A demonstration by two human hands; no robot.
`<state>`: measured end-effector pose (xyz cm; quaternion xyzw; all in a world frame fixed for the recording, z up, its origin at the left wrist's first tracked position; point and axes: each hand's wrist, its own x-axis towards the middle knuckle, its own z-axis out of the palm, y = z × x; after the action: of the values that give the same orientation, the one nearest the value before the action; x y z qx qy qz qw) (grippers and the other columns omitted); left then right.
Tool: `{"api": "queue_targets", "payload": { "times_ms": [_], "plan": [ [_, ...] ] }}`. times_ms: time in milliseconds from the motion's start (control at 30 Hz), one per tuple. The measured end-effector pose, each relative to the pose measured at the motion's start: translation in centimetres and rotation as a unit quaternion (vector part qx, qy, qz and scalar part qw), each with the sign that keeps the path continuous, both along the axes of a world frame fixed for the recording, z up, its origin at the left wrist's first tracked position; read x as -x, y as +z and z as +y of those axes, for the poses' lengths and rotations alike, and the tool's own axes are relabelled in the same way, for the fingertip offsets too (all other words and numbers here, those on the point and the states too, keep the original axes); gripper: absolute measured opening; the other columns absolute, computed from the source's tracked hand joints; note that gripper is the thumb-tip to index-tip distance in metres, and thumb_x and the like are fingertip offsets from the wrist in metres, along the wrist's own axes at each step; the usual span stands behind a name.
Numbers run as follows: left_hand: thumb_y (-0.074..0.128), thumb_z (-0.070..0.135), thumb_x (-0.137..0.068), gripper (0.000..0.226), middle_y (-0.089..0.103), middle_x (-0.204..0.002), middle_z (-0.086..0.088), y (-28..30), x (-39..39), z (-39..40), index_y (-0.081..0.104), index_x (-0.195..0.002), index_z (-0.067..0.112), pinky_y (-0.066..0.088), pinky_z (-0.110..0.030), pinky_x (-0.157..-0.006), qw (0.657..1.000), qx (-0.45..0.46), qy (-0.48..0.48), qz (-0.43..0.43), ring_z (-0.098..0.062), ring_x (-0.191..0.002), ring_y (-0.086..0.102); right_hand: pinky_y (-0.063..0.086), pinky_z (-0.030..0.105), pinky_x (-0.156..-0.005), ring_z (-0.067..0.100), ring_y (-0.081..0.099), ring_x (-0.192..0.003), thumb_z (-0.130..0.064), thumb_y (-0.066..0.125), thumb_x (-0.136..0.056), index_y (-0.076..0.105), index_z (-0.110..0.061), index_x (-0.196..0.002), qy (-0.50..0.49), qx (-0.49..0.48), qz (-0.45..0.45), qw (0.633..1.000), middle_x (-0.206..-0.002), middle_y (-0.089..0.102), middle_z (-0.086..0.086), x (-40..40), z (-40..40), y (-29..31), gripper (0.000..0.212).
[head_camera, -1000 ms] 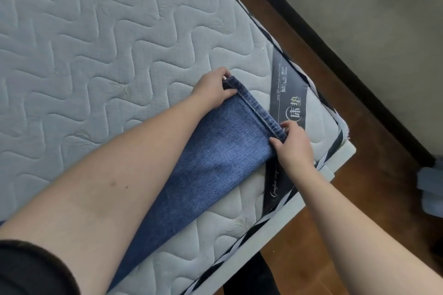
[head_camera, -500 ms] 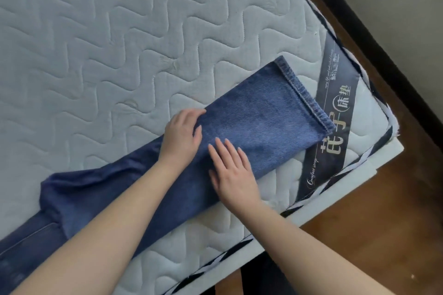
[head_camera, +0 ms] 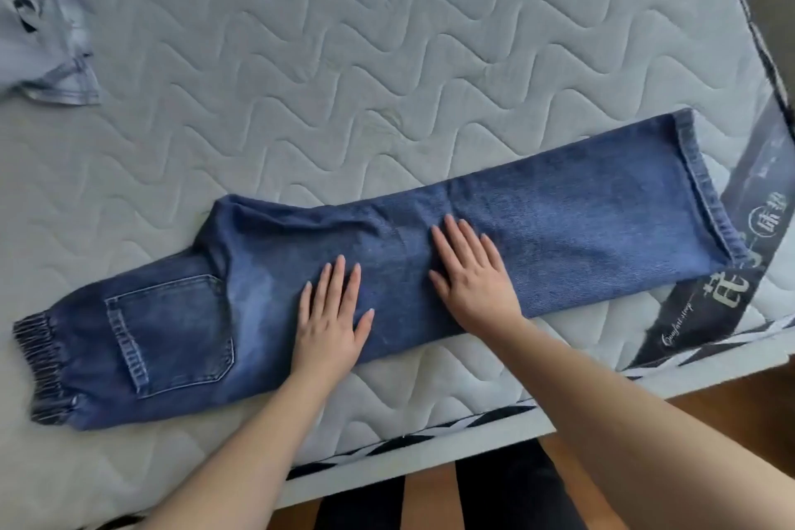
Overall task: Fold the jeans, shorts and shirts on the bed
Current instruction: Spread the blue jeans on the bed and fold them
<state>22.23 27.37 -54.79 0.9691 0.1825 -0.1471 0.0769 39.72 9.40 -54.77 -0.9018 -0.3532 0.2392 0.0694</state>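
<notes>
Blue jeans (head_camera: 580, 237) lie flat across the quilted mattress (head_camera: 344, 56), folded lengthwise with one leg over the other. The elastic waistband is at the left, the back pocket faces up, and the hems reach the right edge. My left hand (head_camera: 331, 323) lies palm down with straight fingers on the thigh part. My right hand (head_camera: 473, 271) lies flat on the leg a little further right. Neither hand holds any cloth.
A pale grey-blue garment (head_camera: 47, 26) lies crumpled at the mattress's far left corner. A dark printed label band (head_camera: 731, 271) crosses the mattress at the right. The mattress's near edge (head_camera: 430, 456) runs below my arms, with wooden floor (head_camera: 753, 400) beyond it.
My hands let go of the leg hems and slid left along the jeans, pressing flat. The view swung left, bringing the waistband, pocket and the grey garment into sight.
</notes>
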Motion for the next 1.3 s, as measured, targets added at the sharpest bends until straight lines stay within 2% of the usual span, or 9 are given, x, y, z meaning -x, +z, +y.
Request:
{"api": "queue_targets", "payload": {
  "times_ms": [200,267,433,533,700,833,967,1100,1300],
  "plan": [
    [0.024,0.052,-0.099,0.063,0.010,-0.164,-0.007,-0.4,4.8,3.6,0.018,-0.156,0.024,0.018,-0.050,-0.118,0.999,0.004,0.009,0.052,-0.026,-0.149,0.017,-0.010,0.033,-0.120,0.015,-0.007,-0.150,-0.060,0.015,-0.098,0.001,-0.027,-0.156,-0.102,0.079,-0.018,0.991,-0.164,-0.005,-0.001,-1.3,0.1,-0.4,0.069],
    [0.025,0.049,-0.100,0.061,0.013,-0.163,-0.008,0.2,5.6,5.0,0.021,-0.155,0.024,0.018,-0.049,-0.118,0.999,0.006,0.012,0.036,-0.025,-0.149,0.016,-0.007,0.036,-0.121,0.017,-0.004,-0.151,-0.057,0.019,-0.098,0.007,-0.023,-0.157,-0.117,0.067,-0.026,0.991,-0.165,0.000,0.001,-0.2,2.3,0.4,0.069],
    [0.035,0.038,-0.102,0.052,0.031,-0.158,-0.008,2.3,7.0,9.8,0.038,-0.149,0.016,0.026,-0.047,-0.117,0.995,0.006,0.020,-0.093,-0.024,-0.146,0.027,-0.003,0.036,-0.122,0.017,0.001,-0.151,-0.047,0.032,-0.100,0.014,-0.021,-0.156,-0.015,0.007,-0.017,1.000,-0.164,0.011,-0.001,3.2,9.9,1.8,0.064],
    [0.035,0.034,-0.102,0.050,0.039,-0.153,-0.010,3.1,7.2,14.0,0.043,-0.146,0.012,0.025,-0.047,-0.117,0.986,-0.023,0.091,-0.139,-0.028,-0.143,0.033,0.002,0.038,-0.122,0.018,0.005,-0.151,-0.045,0.034,-0.100,0.018,-0.019,-0.155,0.006,-0.033,-0.007,0.999,-0.163,0.015,0.000,5.0,14.8,2.4,0.063],
    [0.044,0.042,-0.098,0.055,0.055,-0.136,-0.015,2.8,8.3,22.3,0.044,-0.143,0.010,0.024,-0.049,-0.113,0.974,-0.026,0.224,-0.019,-0.032,-0.128,0.049,0.003,0.035,-0.121,0.018,0.007,-0.150,-0.045,0.035,-0.101,0.018,-0.019,-0.155,0.020,-0.088,0.042,0.995,-0.162,0.019,-0.001,6.3,21.5,3.0,0.062],
    [0.035,0.075,-0.081,0.074,0.058,-0.123,-0.006,2.2,9.9,27.4,0.056,-0.129,0.022,0.029,-0.045,-0.104,0.982,-0.021,0.176,0.070,-0.030,-0.117,0.051,0.012,0.039,-0.119,0.023,0.021,-0.145,-0.050,0.043,-0.098,0.021,-0.019,-0.154,0.013,-0.069,0.092,0.993,-0.156,0.031,0.003,5.5,25.9,2.9,0.068],
    [0.022,0.094,-0.057,0.097,0.057,-0.120,-0.003,2.3,11.7,30.5,0.056,-0.120,0.028,0.032,-0.044,-0.099,0.977,-0.016,0.192,0.090,-0.029,-0.115,0.051,0.025,0.045,-0.110,0.033,0.037,-0.133,-0.054,0.053,-0.092,0.028,-0.023,-0.150,0.008,0.021,0.114,0.993,-0.144,0.043,0.008,4.1,29.4,2.6,0.070],
    [0.019,0.093,-0.059,0.101,0.058,-0.122,-0.008,2.3,14.1,32.9,0.053,-0.121,0.021,0.037,-0.045,-0.095,0.974,-0.010,0.199,0.107,-0.031,-0.115,0.053,0.036,0.043,-0.101,0.035,0.048,-0.119,-0.053,0.056,-0.091,0.050,-0.019,-0.130,0.004,0.082,0.121,0.989,-0.126,0.054,0.012,3.1,30.8,2.1,0.051],
    [0.018,0.084,-0.068,0.078,0.068,-0.097,-0.010,2.0,16.8,35.0,0.053,-0.088,0.017,0.044,-0.040,-0.076,0.985,-0.034,0.143,0.096,-0.031,-0.094,0.063,0.036,0.032,-0.065,0.018,0.054,-0.075,-0.043,0.062,-0.089,0.055,-0.020,-0.091,-0.052,-0.017,0.182,0.982,-0.078,0.057,-0.006,2.5,30.2,1.8,0.024]
  ]
}}
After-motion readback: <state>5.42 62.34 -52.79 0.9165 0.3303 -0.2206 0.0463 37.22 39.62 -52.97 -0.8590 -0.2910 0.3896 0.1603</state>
